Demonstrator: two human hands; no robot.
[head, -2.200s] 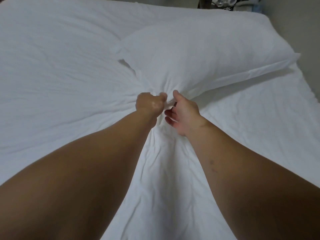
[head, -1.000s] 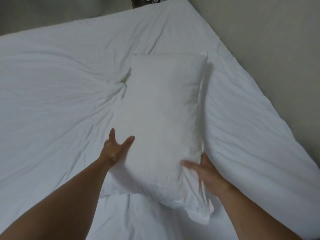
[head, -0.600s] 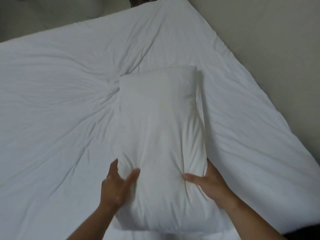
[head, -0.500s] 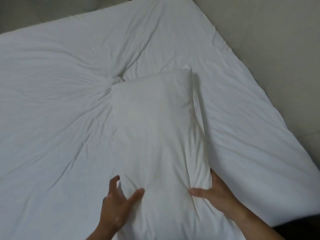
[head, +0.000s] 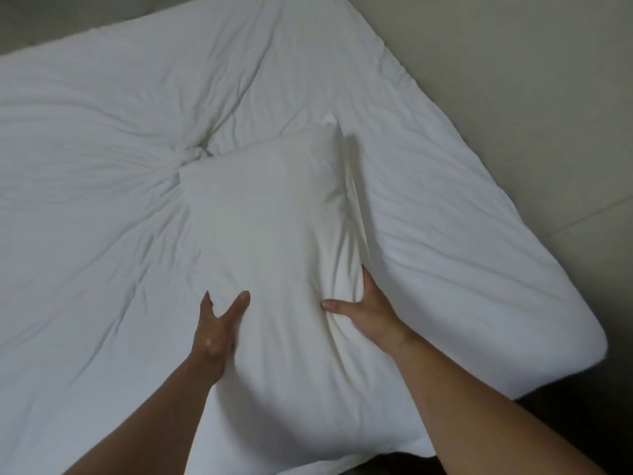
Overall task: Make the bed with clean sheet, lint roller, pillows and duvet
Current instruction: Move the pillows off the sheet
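Note:
A white pillow (head: 267, 234) lies lengthwise on the white sheet (head: 102, 234), its far end pointing away from me and its near end reaching the bed's front edge. My left hand (head: 215, 323) presses against the pillow's left flank with straight, spread fingers and the thumb on top. My right hand (head: 366, 310) grips the right flank, thumb on top, fingers sunk into a fold along the side. Deep creases run from the right hand's grip. No lint roller or duvet shows.
The sheet is wrinkled and bunches into a pucker (head: 191, 156) by the pillow's far left corner. A pale wall (head: 513, 80) runs close along the bed's right side. The mattress corner (head: 582, 337) sits at the right, with dark floor (head: 589, 423) below it.
Both hands left the pillow's pinched corner and took its two sides. The pillow turned lengthwise and came nearer to me, and the hands slid up its flanks.

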